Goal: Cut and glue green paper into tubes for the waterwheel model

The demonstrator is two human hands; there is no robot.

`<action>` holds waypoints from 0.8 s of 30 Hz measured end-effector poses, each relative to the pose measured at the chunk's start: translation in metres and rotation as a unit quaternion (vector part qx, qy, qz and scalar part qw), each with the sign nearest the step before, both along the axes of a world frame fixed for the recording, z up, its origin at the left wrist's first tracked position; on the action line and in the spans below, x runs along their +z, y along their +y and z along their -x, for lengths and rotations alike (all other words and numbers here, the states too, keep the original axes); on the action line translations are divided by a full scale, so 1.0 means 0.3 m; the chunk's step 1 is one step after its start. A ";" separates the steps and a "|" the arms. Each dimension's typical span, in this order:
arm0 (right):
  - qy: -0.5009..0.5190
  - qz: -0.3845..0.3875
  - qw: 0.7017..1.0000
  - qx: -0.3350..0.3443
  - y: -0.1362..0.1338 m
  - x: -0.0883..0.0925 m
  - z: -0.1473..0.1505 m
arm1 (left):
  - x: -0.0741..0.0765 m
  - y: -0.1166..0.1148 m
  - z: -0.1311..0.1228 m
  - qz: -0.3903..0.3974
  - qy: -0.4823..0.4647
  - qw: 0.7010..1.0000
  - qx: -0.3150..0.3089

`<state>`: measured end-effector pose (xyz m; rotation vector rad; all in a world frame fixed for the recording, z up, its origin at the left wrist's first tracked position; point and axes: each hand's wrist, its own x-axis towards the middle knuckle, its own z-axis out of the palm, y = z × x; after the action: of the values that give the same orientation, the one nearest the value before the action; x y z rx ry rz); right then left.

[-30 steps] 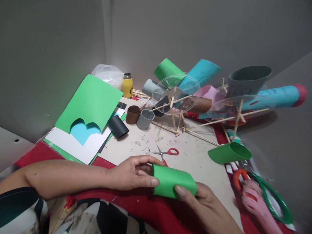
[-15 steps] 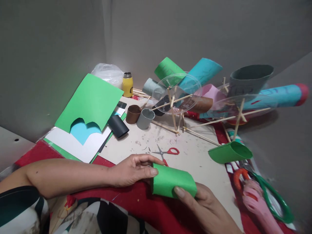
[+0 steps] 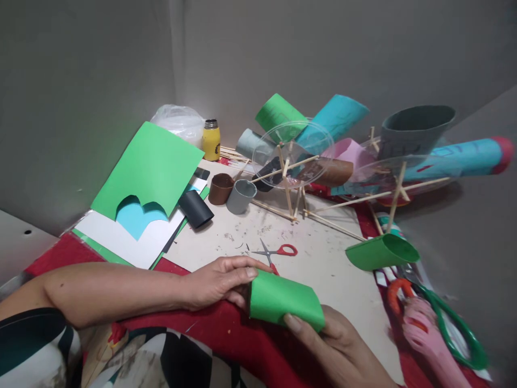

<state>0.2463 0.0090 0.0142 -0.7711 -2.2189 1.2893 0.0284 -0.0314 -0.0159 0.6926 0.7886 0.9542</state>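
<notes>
A rolled green paper tube [image 3: 285, 299] lies low in the middle, held between both hands. My left hand [image 3: 220, 281] grips its left open end, thumb on top and fingers curled beneath. My right hand [image 3: 339, 350] holds its right end from below, thumb pressed on the front face. Just behind the tube lie small red-handled scissors [image 3: 278, 251] on the beige board [image 3: 323, 264].
A wooden-stick wheel [image 3: 291, 188] carries green, blue, pink and grey paper cups, with a green cup [image 3: 382, 251] at its right. Paper sheets [image 3: 149, 183] lie stacked at left, brown and grey cups [image 3: 232, 193] behind. Large green scissors [image 3: 452, 328] and a pink tool lie at right.
The tube has turned slightly and shifted a little left and down. My left fingers slid from its front face to its left end. My right thumb moved a bit left.
</notes>
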 end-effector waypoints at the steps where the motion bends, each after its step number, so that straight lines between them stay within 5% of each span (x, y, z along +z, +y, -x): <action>1: -0.001 -0.008 1.000 0.002 -0.001 0.001 0.001 | 0.001 0.000 0.000 0.001 0.000 1.000 0.000; 18: -0.012 -0.089 0.996 0.026 0.008 -0.004 -0.008 | -0.011 0.011 0.003 0.016 -0.043 0.999 -0.007; 24: 0.114 -0.218 0.966 -0.074 0.008 -0.041 -0.059 | -0.049 0.039 0.023 0.050 -0.132 0.990 -0.011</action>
<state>0.2639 0.0114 0.0020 -0.5722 -2.1011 0.7361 0.0215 -0.0197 -0.0307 0.4752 0.5893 0.9568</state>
